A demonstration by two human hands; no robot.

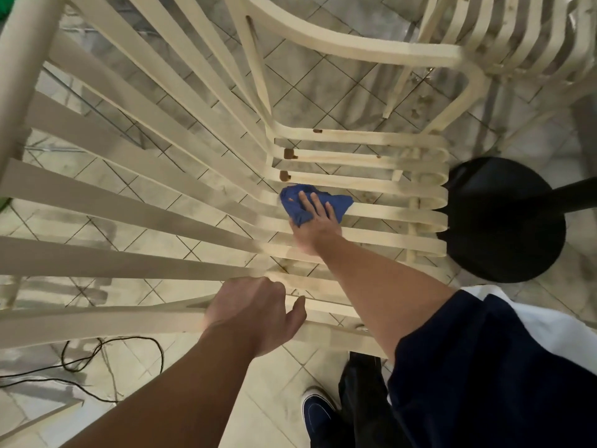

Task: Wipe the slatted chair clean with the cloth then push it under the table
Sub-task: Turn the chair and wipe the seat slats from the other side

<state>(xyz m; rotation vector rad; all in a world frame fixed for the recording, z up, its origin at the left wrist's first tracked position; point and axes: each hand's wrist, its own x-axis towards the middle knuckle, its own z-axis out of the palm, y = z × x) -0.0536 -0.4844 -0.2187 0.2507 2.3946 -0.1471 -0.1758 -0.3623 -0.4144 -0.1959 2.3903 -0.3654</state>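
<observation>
Slatted chair (355,155): left hand (255,312) grips it; right hand (318,221) presses cloth (292,206) down.

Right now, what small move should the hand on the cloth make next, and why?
Probably slide the crumpled blue cloth a little forward. Brown stains sit on the cream slatted plastic chair's seat slats just beyond the right hand, which presses the cloth down.

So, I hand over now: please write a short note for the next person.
Left hand has a grip on the near rail of the slatted chair.
Right hand presses the blue cloth on the seat slats, fingers straight.
Done: wiping under way.
Left: brown stains near the seat's back edge; then the push under. A black round base, likely the table's, stands by the seat's front edge.
</observation>
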